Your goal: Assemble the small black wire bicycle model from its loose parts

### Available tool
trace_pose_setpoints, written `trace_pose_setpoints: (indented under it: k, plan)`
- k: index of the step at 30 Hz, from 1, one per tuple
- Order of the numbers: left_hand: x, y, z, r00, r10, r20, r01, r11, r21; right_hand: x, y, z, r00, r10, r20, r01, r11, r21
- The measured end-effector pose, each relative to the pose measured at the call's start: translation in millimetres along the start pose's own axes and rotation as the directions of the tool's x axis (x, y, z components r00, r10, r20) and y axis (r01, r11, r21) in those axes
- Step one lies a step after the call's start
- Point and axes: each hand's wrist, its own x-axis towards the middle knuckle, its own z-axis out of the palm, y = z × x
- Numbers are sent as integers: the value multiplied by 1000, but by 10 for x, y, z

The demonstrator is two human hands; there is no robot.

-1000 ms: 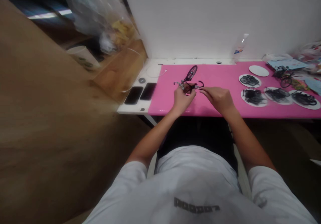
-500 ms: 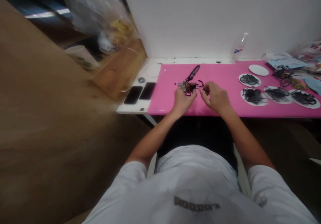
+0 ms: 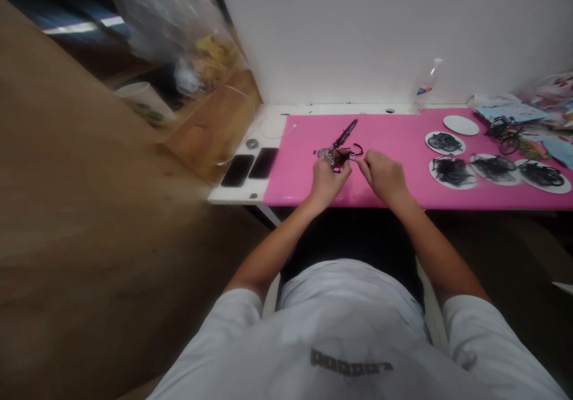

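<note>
A small black model bicycle [image 3: 345,134], with one wheel pointing up and away and silvery handlebars at its left, is held just above the pink table cover [image 3: 394,134]. My left hand [image 3: 327,178] is closed round its frame, fingers wrapped near the handlebars. At the bicycle's right end, beside a curved black part, my right hand [image 3: 384,176] is closed in a pinch. A thin part of the bicycle reaches the right fingertips; what exactly they grip is too small to make out.
White plates of black parts [image 3: 452,172] stand at the right, near an assembled black model bicycle [image 3: 509,136] and plastic packets. A bare white plate [image 3: 461,125] and a clear bottle [image 3: 427,83] are behind. Two phones [image 3: 263,163] lie at the left end.
The bicycle has turned slightly, its raised wheel now showing narrower. My right hand has rolled over a little, its fingers curling in more. My left hand keeps its grip.
</note>
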Motion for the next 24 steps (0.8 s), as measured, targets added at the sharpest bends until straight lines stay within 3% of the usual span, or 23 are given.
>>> trace_pose_setpoints:
  k: [8,14,24]
  plan:
    - [31,-39,-48,1000,-4,-12,4,1000,-10,-24,-11,-48,996,-27,83,11,983,184]
    - [31,-27,-47,1000,7,-26,-7,1000,15,-6,20,-16,992,-89,90,77,988,135]
    - [-13,10,-24,999,35,5,-36,998,48,5,5,-45,998,10,58,-16,993,113]
